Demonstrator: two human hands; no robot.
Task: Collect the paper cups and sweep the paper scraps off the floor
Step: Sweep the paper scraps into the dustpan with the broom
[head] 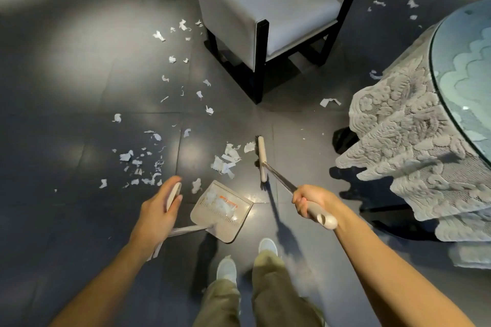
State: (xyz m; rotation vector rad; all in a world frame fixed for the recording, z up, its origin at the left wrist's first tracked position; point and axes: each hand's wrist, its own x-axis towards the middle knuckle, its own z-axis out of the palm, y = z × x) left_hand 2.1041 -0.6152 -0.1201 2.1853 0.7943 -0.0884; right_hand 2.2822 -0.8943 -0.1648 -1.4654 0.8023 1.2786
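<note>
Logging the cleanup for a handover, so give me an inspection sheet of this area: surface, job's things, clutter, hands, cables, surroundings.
Surface: dark tiled floor.
Job's things: paper scraps scattered ahead and left, some in the dustpan; broom beside a pile; no cups seen.
Clutter: nothing seen.
Hands: left hand grips the dustpan handle; right hand grips the broom handle.
Cables: nothing seen.
Surroundings: grey chair ahead; lace-covered table at right.

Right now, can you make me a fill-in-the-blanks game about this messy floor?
The right hand grips the long handle of the ____.
The left hand holds the ____ by its handle.
Torn paper scraps are scattered over the dark ____.
Missing words: broom, dustpan, floor.
</note>
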